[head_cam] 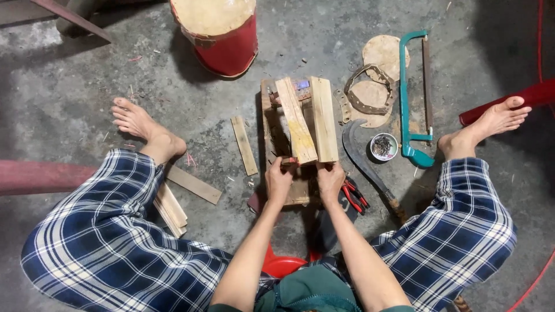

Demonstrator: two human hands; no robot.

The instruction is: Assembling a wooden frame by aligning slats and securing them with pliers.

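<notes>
Two hands work close together low over the floor: the left hand (pixel 279 180) pinches the near end of a pale slanted wood piece (pixel 296 120), and the right hand (pixel 330 180) closes on the near end of a straighter wood block (pixel 323 118) beside it. Both pieces rest on a wooden base (pixel 299 193). Judging by the tilt, the slanted piece could slip sideways. Red pliers (pixel 354 195) lie just right, a curved knife (pixel 365 164) and green hacksaw (pixel 409 95) farther out.
</notes>
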